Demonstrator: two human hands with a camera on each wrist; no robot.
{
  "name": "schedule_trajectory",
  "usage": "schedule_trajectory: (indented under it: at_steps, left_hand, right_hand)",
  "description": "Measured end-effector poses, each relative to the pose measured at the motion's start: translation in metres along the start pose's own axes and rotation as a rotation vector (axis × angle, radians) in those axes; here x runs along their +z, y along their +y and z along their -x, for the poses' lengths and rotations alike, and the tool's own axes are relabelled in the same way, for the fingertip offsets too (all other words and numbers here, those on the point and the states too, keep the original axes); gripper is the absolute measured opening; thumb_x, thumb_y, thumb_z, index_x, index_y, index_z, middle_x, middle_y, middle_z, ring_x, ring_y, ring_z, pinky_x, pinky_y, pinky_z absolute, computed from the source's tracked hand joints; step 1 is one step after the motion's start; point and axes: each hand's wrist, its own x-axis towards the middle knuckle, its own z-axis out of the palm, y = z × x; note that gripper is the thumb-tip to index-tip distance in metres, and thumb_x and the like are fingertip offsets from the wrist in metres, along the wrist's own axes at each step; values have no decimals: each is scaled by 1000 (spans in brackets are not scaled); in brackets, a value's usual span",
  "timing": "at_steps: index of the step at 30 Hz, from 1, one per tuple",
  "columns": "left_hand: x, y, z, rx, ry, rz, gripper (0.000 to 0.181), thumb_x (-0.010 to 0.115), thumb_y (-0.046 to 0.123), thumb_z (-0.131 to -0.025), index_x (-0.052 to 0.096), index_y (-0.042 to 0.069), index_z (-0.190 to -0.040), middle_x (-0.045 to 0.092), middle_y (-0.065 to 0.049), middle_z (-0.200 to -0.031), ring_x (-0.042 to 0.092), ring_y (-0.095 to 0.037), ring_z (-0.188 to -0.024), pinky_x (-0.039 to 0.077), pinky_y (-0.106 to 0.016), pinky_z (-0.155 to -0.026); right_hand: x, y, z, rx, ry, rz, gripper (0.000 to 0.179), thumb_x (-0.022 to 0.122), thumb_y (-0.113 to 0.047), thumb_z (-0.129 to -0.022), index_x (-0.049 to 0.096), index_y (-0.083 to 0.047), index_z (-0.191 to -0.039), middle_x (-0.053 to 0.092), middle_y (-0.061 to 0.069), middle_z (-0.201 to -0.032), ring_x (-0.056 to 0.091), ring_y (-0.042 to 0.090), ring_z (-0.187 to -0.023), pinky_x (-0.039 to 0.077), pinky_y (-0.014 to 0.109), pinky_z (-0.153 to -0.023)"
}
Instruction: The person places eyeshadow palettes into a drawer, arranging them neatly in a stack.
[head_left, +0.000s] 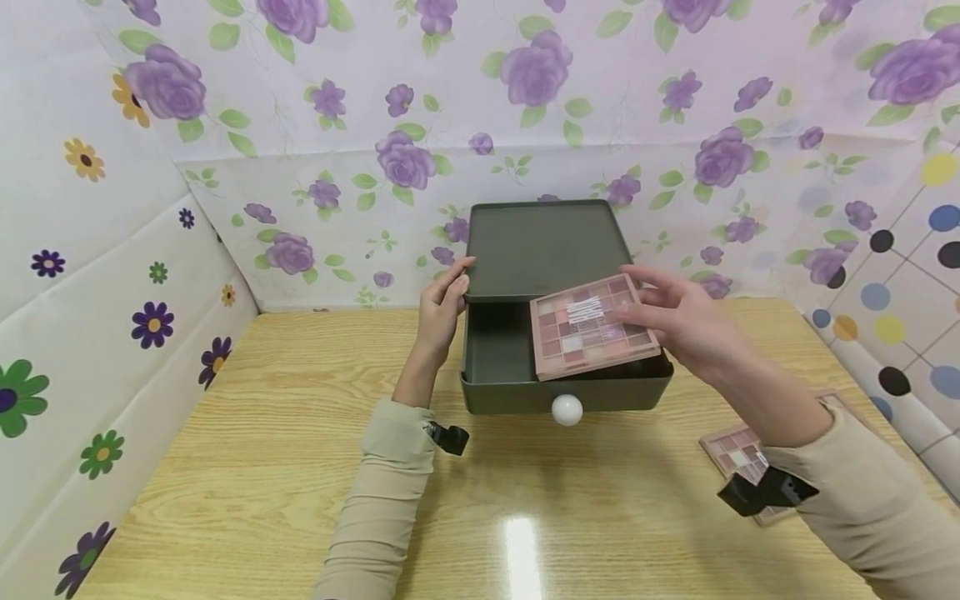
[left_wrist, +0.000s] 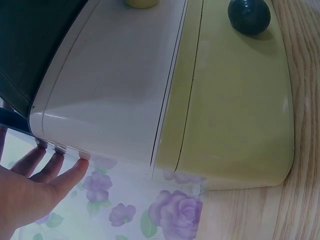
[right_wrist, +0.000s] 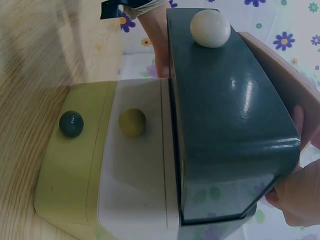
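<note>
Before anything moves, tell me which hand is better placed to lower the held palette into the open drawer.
Right, most likely: the right hand grips the palette at the open drawer, while the left hand touches the left side of the cabinet, apart from the palette.

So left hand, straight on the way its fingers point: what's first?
The side of the drawer cabinet, most likely: the left hand is right up against it, apparently touching, though depth is hard to judge.

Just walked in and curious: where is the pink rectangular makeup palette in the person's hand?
In the head view, the pink rectangular palette is right of centre, in the right hand, over the right part of the open dark-green drawer.
</note>
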Motion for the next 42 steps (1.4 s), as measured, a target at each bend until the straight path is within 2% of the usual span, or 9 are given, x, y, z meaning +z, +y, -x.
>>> schedule_trajectory:
  at_steps: [5,13,19,22,27,34,42]
  left_hand:
    - [0,0,0,-6,-4,-4,37,44,14,-93,53,-1,-125,24,6,-53,21,-8,-49,22,-20,-51]
    - [0,2,1,-7,-5,-11,37,44,15,-93,53,-1,-126,24,6,-52,22,-8,-49,23,-21,-51]
    - [1,2,0,0,-11,-16,38,45,16,-93,53,0,-126,24,7,-51,21,-8,-48,23,-22,-51]
    - [1,1,1,3,-6,-16,38,45,15,-93,53,0,-126,24,7,-50,20,-8,-47,22,-22,-50]
    - [1,1,1,7,-2,-13,37,44,14,-93,53,-1,-125,24,8,-50,20,-7,-47,22,-20,-50]
    - [0,2,1,4,1,-24,37,45,15,-93,53,-2,-125,25,7,-51,21,-7,-47,23,-21,-50]
    - [-1,3,0,7,-7,-53,35,45,15,-93,55,0,-124,26,7,-51,22,-7,-45,24,-23,-49]
  right_hand:
    - [7,1,-4,-41,-13,34,75,63,-3,-84,19,-2,-144,55,8,-105,62,15,-83,51,28,-69]
    - [13,-1,-7,-95,2,138,72,65,-7,-83,25,-7,-143,53,10,-106,62,15,-79,51,27,-68]
    - [15,-2,-7,-241,-9,193,66,63,1,-82,34,-13,-140,48,13,-106,62,15,-76,51,26,-65]
    - [17,-1,-9,-277,-43,217,67,62,3,-82,33,-12,-140,46,13,-106,63,17,-77,52,29,-63]
    - [21,2,-10,-222,-75,274,70,63,1,-82,27,-7,-142,48,16,-111,65,18,-78,52,32,-65]
    - [25,4,-12,-172,-47,328,70,63,2,-80,29,-1,-140,53,21,-106,64,16,-74,52,28,-66]
    - [28,7,-14,-73,-9,391,73,68,-7,-79,30,-4,-141,56,20,-104,61,15,-75,51,28,-66]
